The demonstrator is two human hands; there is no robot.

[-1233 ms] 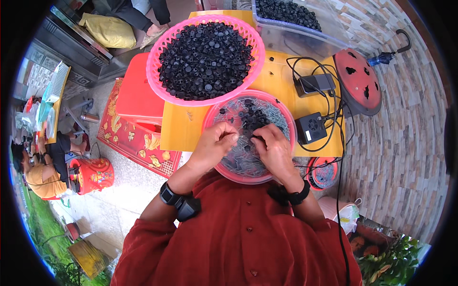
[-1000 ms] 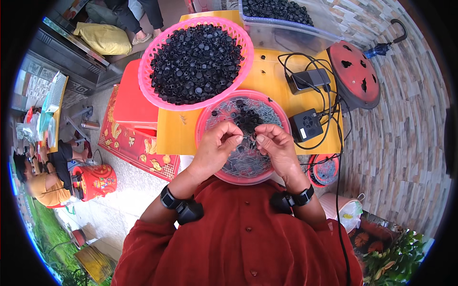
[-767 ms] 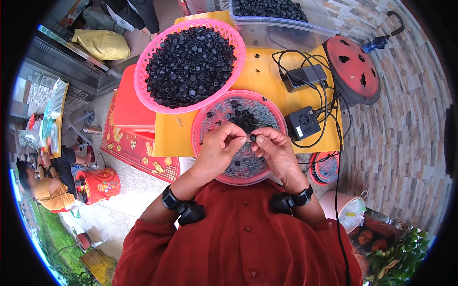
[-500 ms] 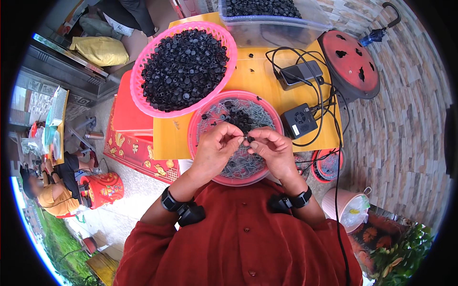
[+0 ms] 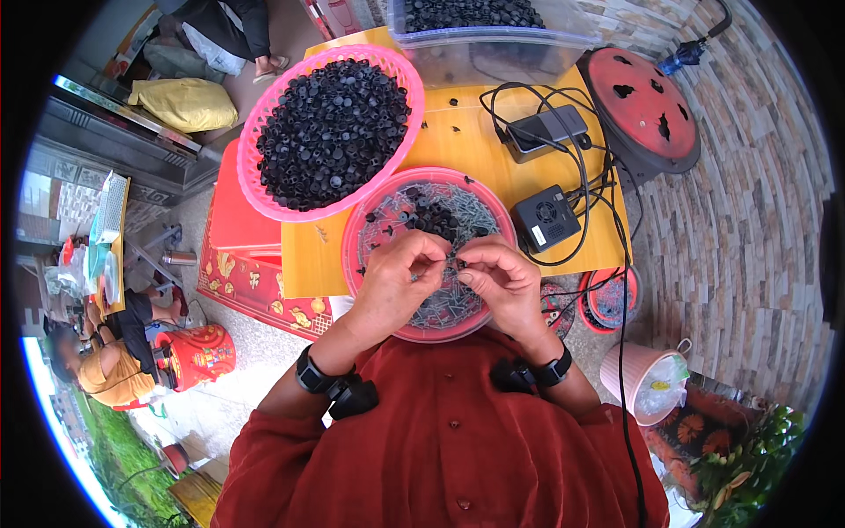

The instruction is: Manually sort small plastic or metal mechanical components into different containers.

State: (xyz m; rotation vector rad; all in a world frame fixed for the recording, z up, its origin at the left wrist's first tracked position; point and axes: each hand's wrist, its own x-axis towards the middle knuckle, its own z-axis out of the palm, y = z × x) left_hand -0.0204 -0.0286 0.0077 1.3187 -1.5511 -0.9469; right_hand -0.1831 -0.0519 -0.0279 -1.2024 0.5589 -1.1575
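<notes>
A round pink tray [image 5: 354, 239] lies on the yellow table [image 5: 480, 150] in front of me, holding small metal pins and a heap of black plastic caps [image 5: 433, 217]. Both my hands are over its near half. My left hand [image 5: 398, 280] pinches a small part between thumb and fingers. My right hand [image 5: 497, 278] meets it fingertip to fingertip, also pinching a small dark piece. What exactly each holds is too small to tell. Behind the tray a large pink basket [image 5: 264, 204] is piled with black caps [image 5: 333, 132].
A clear tub [image 5: 493, 53] of black caps stands at the table's far edge. Two black power adapters [image 5: 546, 220] with cables lie at the right. A red perforated disc [image 5: 642, 101] sits beside the table. A person [image 5: 97, 361] sits at lower left. A pink bucket [image 5: 647, 387] is at lower right.
My hands drew together over the tray until the fingertips met. The view shifted a little, bringing the tray and basket lower in the picture.
</notes>
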